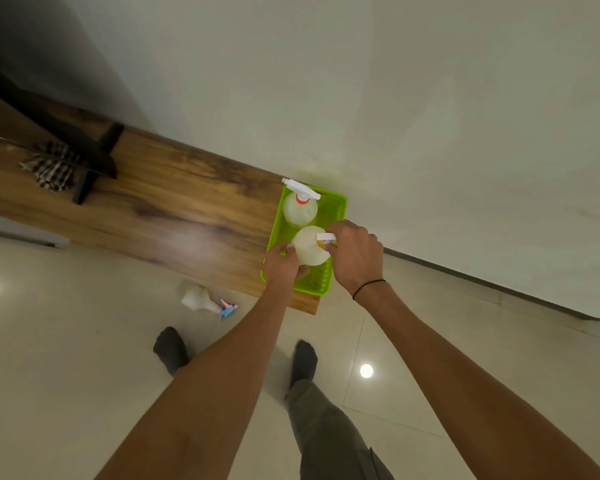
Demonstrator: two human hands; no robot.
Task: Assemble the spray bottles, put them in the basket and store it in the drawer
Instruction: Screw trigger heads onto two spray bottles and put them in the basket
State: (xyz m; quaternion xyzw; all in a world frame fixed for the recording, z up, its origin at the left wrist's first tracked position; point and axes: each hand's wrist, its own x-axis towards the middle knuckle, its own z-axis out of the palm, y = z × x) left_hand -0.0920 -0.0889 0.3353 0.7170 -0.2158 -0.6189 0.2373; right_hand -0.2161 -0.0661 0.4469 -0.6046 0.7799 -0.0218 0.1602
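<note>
Far to the left, a striped cloth [51, 169] lies on the long wooden surface [174, 206], next to a dark stand [94, 157]. Lower down, a spray bottle with a pink and blue top [205, 301] lies on its side on the shiny tile floor [66, 358], just beside the front edge of the surface. The person's two feet in dark socks [170, 348] stand on the floor behind it.

At the right end of the surface sits a green basket [338, 207]. At its far end, near the wall [361, 98], a bottle with a white and red spray top [300, 209] stands inside. A second bottle [309, 249] is at the near end of the basket. The left hand [281, 266] has its grip closed around the round body of this bottle. The right hand [355, 256] has its grip pinched on the white and yellow spray top [326, 239] at the bottle's neck. A thin black band [368, 287] goes around the right wrist.
</note>
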